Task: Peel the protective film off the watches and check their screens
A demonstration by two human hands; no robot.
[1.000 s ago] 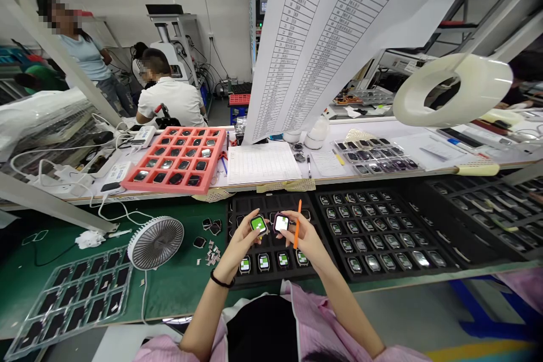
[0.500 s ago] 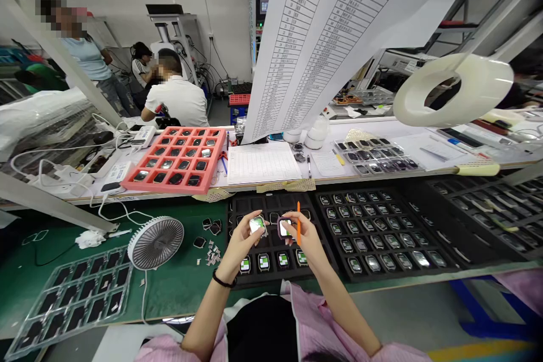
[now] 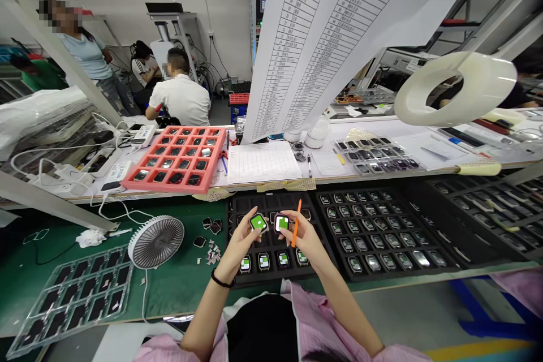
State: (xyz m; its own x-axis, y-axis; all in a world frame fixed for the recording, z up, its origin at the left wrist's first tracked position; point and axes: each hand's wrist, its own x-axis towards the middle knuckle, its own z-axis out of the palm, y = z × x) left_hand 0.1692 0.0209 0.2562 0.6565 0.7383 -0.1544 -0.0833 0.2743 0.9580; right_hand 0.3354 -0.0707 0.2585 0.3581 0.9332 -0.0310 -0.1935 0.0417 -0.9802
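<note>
My left hand (image 3: 238,243) is closed around a square smartwatch body (image 3: 258,222) whose screen glows green and white. My right hand (image 3: 306,240) grips a second lit watch body (image 3: 281,223) and also pinches a thin orange stick (image 3: 296,223) that points upward. Both hands hover side by side over a black tray (image 3: 241,206). Several lit watch bodies (image 3: 263,262) sit in that tray's near row.
A larger black tray of watch bodies (image 3: 373,235) lies to the right, a small white fan (image 3: 155,241) and a clear empty tray (image 3: 68,300) to the left. On the raised shelf stand a red tray (image 3: 178,158) and paper sheets (image 3: 262,162). A tape roll (image 3: 458,90) hangs overhead. People work behind.
Both watches were tilted and turned in my hands and their screens now show mostly green. The orange stick swung from leaning right to upright and back.
</note>
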